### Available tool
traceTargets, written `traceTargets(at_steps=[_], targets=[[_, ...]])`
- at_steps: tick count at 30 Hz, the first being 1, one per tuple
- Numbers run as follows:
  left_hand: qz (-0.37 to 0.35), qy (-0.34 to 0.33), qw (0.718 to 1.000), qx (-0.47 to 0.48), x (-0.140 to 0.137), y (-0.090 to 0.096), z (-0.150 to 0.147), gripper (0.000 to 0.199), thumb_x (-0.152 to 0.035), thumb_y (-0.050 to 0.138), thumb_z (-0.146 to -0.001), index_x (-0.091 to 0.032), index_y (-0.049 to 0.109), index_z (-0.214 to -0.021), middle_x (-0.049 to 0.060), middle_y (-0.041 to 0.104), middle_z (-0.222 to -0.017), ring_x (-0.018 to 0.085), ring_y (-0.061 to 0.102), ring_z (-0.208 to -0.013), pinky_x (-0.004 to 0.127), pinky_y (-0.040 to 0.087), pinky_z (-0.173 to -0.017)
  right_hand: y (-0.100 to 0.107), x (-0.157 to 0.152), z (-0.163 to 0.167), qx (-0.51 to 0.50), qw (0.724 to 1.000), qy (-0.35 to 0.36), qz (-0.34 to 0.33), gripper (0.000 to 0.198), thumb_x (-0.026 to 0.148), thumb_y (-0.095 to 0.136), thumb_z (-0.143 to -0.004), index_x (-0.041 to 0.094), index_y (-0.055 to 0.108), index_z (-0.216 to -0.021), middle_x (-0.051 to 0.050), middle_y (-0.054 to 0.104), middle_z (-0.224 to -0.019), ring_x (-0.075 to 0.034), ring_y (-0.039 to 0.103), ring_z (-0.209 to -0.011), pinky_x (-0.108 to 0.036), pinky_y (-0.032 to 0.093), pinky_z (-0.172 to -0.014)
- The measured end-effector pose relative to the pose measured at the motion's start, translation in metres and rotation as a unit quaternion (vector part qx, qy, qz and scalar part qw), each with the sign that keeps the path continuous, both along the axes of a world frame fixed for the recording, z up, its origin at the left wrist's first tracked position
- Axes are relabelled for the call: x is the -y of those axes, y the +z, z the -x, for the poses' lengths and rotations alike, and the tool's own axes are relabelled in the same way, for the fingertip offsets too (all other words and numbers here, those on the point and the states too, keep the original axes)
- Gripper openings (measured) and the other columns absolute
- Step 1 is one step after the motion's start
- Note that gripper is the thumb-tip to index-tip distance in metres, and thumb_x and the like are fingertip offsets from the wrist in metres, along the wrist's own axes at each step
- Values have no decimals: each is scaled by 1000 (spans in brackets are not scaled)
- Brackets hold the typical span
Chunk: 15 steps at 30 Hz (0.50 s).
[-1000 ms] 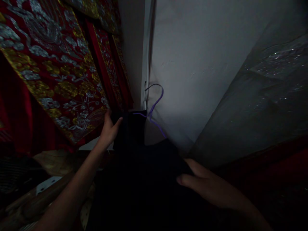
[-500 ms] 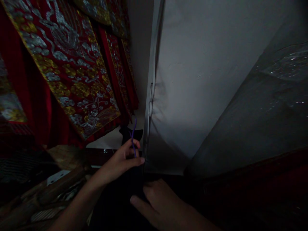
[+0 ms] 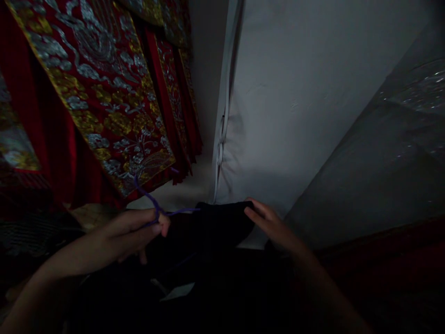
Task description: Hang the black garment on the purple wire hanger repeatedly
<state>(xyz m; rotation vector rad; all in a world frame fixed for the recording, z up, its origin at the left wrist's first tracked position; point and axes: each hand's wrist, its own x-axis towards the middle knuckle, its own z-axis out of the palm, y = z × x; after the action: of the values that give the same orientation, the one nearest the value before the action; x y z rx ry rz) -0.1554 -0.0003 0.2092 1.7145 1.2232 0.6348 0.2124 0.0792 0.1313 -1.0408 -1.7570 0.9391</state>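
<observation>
L hand [image 3: 134, 232] bears purp hanger [image 3: 149, 195], R hand [image 3: 269, 221] dk garment [image 3: 222, 225]; floor hidden.

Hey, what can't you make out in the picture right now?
All in the head view:
Purple hanger in the left hand: its far end, hidden by the dark garment.
Dark garment: folds, lost in shadow.
Right hand: some fingers, hidden behind the garment.
Pale patch low down: too dim to identify.
Red embroidered cloth: top, cut off by the upper edge.
</observation>
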Motion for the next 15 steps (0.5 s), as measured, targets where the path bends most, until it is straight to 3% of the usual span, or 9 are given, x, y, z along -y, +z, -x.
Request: traceTargets(at_steps=[3,5,6,8,10,11,13,15], targets=[[-47,92,994,31,-26,-10,5,36,-55,65,-85,-21,65,-96,0,62,-73,12,55,-49,19,36,-38,-1,-2,10,-118,992,-25,43,44,63,66,-83,21,69,-73,-2,67,-69,-18,62,-66,-28,51,-60],[-145,176,971,67,-41,-17,3,40,-50,76,-77,-20,62,-100,-1,63,-73,12,57,-52,21,44,-44,10,-7,18,-198,977,-55,56,44,64,70,-80,20,68,-73,-2,67,-68,-17,62,-64,-27,51,-59],[-213,218,948,92,-46,-20,0,44,-46,80,-74,-21,61,-105,0,65,-78,14,62,-61,24,51,-53,19,-13,21,-231,968,-69,62,44,63,71,-79,20,68,-75,-3,68,-68,-18,64,-65,-28,53,-60],[-376,296,866,144,-51,-26,-10,55,-35,84,-70,-22,57,-116,3,66,-99,20,67,-89,33,58,-79,41,-28,23,-291,949,-100,67,42,61,74,-78,19,70,-82,-4,71,-72,-21,69,-74,-30,57,-66],[-517,330,774,159,-48,-32,-23,53,-25,83,-72,-22,55,-118,5,62,-112,22,63,-108,40,52,-98,63,-48,20,-341,930,-129,54,40,57,75,-78,18,71,-88,-5,73,-78,-24,72,-86,-34,60,-75],[-567,323,743,150,-45,-35,-30,48,-20,80,-74,-22,56,-115,5,62,-112,22,61,-109,41,50,-100,72,-58,16,-360,922,-140,37,39,55,74,-79,19,71,-91,-6,74,-81,-25,73,-91,-36,60,-79],[-619,277,727,108,-40,-45,-43,36,-14,76,-78,-21,59,-109,4,63,-104,21,62,-102,40,50,-95,82,-72,7,-389,907,-159,-10,37,54,71,-83,19,71,-96,-6,76,-89,-25,72,-100,-38,60,-87],[-602,234,761,56,-39,-58,-54,30,-16,72,-82,-21,59,-109,5,63,-103,22,62,-100,38,51,-90,81,-78,-3,-417,890,-181,-39,35,52,67,-87,20,70,-100,-6,76,-96,-24,71,-106,-38,59,-92]])
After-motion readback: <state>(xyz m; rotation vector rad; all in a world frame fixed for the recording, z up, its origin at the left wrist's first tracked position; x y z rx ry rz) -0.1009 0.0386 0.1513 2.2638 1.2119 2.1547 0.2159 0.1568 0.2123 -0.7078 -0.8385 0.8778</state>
